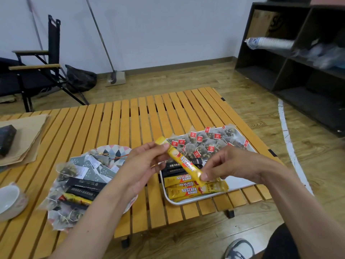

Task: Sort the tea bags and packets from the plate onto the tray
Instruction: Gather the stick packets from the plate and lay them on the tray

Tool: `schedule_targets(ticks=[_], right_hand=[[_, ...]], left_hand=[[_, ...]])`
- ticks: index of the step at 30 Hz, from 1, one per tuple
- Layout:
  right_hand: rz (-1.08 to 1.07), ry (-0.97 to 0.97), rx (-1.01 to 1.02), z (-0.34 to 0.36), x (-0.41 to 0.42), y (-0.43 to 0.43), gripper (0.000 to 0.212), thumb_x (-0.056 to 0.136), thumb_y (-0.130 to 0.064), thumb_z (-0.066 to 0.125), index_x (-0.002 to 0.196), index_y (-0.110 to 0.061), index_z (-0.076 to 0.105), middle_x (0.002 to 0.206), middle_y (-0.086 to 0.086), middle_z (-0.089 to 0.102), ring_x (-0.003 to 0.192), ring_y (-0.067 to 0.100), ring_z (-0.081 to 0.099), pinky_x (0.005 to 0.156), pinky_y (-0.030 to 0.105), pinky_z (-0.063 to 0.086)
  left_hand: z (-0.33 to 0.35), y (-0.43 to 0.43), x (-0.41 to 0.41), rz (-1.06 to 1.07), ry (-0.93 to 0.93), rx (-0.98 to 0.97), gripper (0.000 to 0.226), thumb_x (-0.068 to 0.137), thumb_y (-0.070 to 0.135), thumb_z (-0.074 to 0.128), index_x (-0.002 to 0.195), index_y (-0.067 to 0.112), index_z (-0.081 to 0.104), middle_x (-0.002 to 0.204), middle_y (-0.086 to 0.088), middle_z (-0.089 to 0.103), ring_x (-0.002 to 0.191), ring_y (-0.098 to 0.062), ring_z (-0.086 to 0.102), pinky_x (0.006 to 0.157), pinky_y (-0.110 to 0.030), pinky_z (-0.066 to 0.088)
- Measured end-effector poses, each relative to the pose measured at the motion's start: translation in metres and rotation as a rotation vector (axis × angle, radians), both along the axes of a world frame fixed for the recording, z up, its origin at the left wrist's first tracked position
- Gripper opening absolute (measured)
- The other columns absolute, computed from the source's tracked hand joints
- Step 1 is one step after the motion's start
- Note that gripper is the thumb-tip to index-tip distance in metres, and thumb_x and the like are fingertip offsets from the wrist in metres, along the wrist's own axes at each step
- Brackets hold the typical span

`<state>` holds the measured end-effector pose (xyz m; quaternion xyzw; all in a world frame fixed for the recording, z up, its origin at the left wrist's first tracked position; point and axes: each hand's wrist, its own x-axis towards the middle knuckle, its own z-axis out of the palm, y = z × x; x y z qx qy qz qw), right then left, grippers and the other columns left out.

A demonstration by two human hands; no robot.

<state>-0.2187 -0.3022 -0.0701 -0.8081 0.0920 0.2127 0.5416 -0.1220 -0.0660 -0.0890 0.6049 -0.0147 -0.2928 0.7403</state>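
Observation:
A yellow Nescafe stick packet (183,161) hangs slanted in the air over the left part of the white tray (240,184). My left hand (143,163) pinches its upper end and my right hand (229,163) pinches its lower end. On the tray lie several red-tagged tea bags (211,141) at the back, black stick packets (173,168) in the middle and yellow Nescafe sticks (192,191) at the front. The patterned plate (119,149) to the left holds several tea bags, black sticks (84,186) and a yellow stick (74,199); my left forearm hides its right side.
All of this sits on a low slatted wooden table (130,116). A white bowl (9,200) stands at the left edge, brown paper bags (24,139) with a dark box (6,137) behind it. A folding chair, a broom and black shelves stand beyond the table.

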Motion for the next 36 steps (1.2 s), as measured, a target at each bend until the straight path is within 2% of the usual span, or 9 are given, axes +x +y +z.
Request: schedule_targets(ticks=[3, 6, 10, 15, 18, 23, 30, 34, 36], right_hand=[[-0.068, -0.126, 0.012, 0.002, 0.004, 0.011, 0.035, 0.071, -0.040, 0.085, 0.096, -0.015, 0.080, 0.097, 0.005, 0.079, 0.083, 0.008, 0.067, 0.077, 0.031, 0.049], [-0.157, -0.234, 0.081, 0.000, 0.008, 0.023, 0.046, 0.066, -0.038, 0.087, 0.100, -0.010, 0.072, 0.093, 0.010, 0.079, 0.081, 0.014, 0.072, 0.069, 0.028, 0.050], [-0.188, -0.209, 0.172, 0.000, 0.008, 0.028, 0.048, 0.075, -0.035, 0.083, 0.115, -0.015, 0.066, 0.091, 0.007, 0.079, 0.081, 0.017, 0.074, 0.068, 0.028, 0.052], [-0.285, -0.109, 0.322, -0.002, 0.008, 0.019, 0.021, 0.091, -0.018, 0.072, 0.107, -0.004, 0.071, 0.093, 0.012, 0.078, 0.085, 0.020, 0.074, 0.070, 0.026, 0.061], [-0.467, -0.120, 0.406, -0.004, 0.012, 0.015, 0.015, 0.093, -0.010, 0.069, 0.102, 0.001, 0.071, 0.092, 0.019, 0.077, 0.082, 0.023, 0.076, 0.074, 0.029, 0.064], [-0.509, -0.106, 0.268, -0.003, 0.011, 0.006, 0.018, 0.090, -0.009, 0.072, 0.105, 0.002, 0.072, 0.082, 0.013, 0.074, 0.074, 0.018, 0.071, 0.075, 0.030, 0.061], [-0.318, 0.042, -0.005, -0.007, 0.005, -0.009, 0.005, 0.086, -0.007, 0.076, 0.090, -0.002, 0.077, 0.087, 0.007, 0.079, 0.074, 0.017, 0.073, 0.071, 0.030, 0.060], [-0.293, 0.106, -0.038, -0.012, 0.004, -0.014, 0.012, 0.086, -0.008, 0.079, 0.097, -0.004, 0.078, 0.089, 0.009, 0.079, 0.076, 0.017, 0.071, 0.061, 0.025, 0.052], [-0.316, 0.094, -0.018, -0.013, 0.005, -0.015, 0.016, 0.086, -0.008, 0.079, 0.101, -0.005, 0.078, 0.088, 0.009, 0.079, 0.076, 0.016, 0.071, 0.060, 0.024, 0.051]], left_hand=[[-0.002, -0.009, -0.008, -0.030, -0.123, 0.053, 0.027, 0.087, 0.017, 0.076, 0.111, 0.008, 0.072, 0.099, -0.011, 0.079, 0.083, -0.017, 0.070, 0.075, -0.031, 0.056], [-0.002, -0.015, -0.019, -0.089, -0.250, 0.107, 0.030, 0.080, 0.021, 0.080, 0.110, 0.016, 0.079, 0.103, -0.006, 0.080, 0.089, -0.020, 0.074, 0.079, -0.036, 0.060], [-0.001, -0.017, -0.021, -0.101, -0.322, 0.165, 0.058, 0.059, 0.034, 0.088, 0.114, 0.020, 0.076, 0.099, -0.006, 0.080, 0.092, -0.021, 0.076, 0.081, -0.038, 0.060], [0.000, -0.011, -0.014, -0.137, -0.257, 0.184, 0.051, 0.072, 0.008, 0.088, 0.117, 0.015, 0.066, 0.097, -0.008, 0.081, 0.092, -0.022, 0.078, 0.082, -0.037, 0.062], [-0.002, -0.005, -0.011, -0.233, -0.235, 0.322, 0.044, 0.074, 0.019, 0.089, 0.114, 0.018, 0.071, 0.100, -0.004, 0.080, 0.093, -0.019, 0.077, 0.083, -0.035, 0.062], [-0.002, 0.001, -0.007, -0.241, -0.145, 0.310, 0.042, 0.075, 0.024, 0.085, 0.112, 0.011, 0.073, 0.094, -0.009, 0.080, 0.072, -0.013, 0.073, 0.057, -0.020, 0.056], [-0.011, 0.005, -0.006, -0.316, -0.313, 0.472, 0.015, 0.082, 0.025, 0.083, 0.096, 0.019, 0.081, 0.092, 0.005, 0.081, 0.078, -0.001, 0.074, 0.057, -0.014, 0.053], [-0.020, 0.005, -0.006, -0.327, -0.523, 0.538, 0.012, 0.081, 0.025, 0.085, 0.093, 0.026, 0.081, 0.089, 0.010, 0.080, 0.087, 0.001, 0.073, 0.072, -0.019, 0.060], [-0.024, 0.005, -0.008, -0.315, -0.609, 0.565, 0.013, 0.080, 0.027, 0.085, 0.092, 0.029, 0.080, 0.088, 0.013, 0.078, 0.087, 0.006, 0.070, 0.069, -0.012, 0.056]])
